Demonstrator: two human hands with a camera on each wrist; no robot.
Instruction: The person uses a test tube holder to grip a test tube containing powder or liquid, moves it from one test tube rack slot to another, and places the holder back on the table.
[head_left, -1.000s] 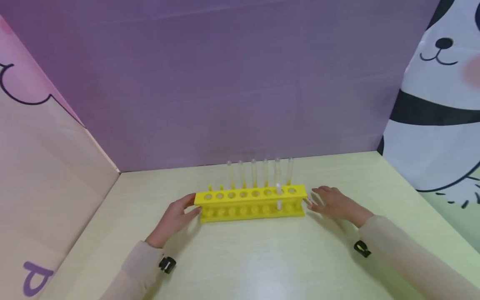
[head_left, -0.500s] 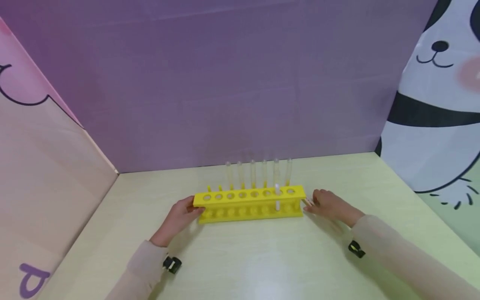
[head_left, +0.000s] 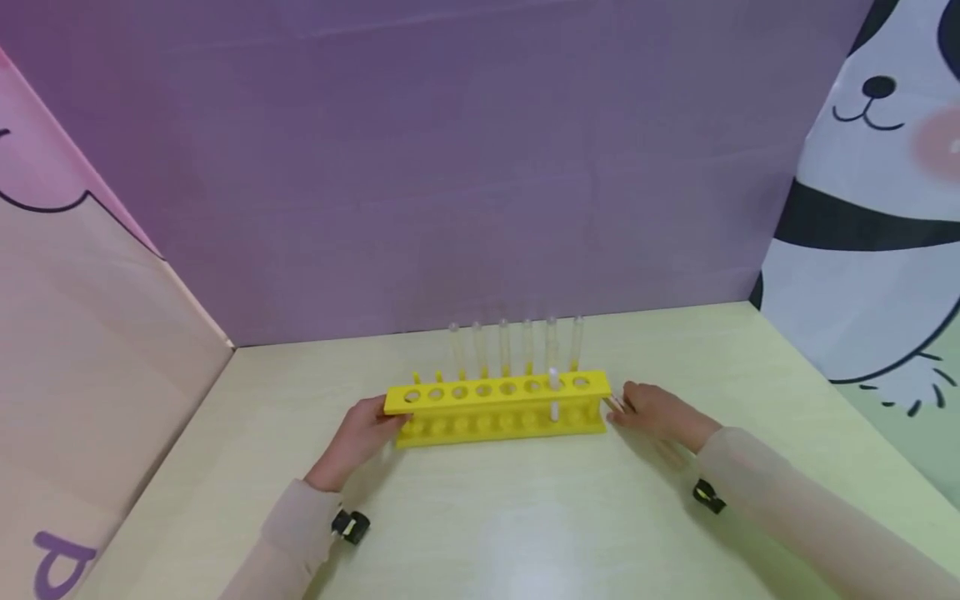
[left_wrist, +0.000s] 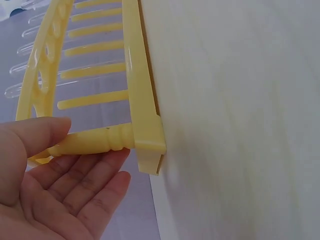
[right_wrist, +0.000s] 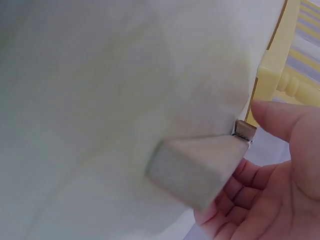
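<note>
What I hold in my right hand (head_left: 656,411) is hard to make out: in the right wrist view it is a wooden piece (right_wrist: 195,167), its near end blurred, and from the head only thin tips show past my fingers, just beside the right end of the yellow rack (head_left: 497,407). My thumb and fingers grip it. My left hand (head_left: 360,437) grips the post at the rack's left end, its fingertips partly hidden behind the rack from the head. The left wrist view cuts off the rack's far end. The rack stands on the table (head_left: 487,508) between my hands. Behind its top plate rise clear tubes (head_left: 504,346), their lower parts hidden; a white piece (head_left: 554,411) stands in its second hole from the right. Compared with a second ago, my right fingers are drawn closer together and my left hand reaches further round the rack's end.
</note>
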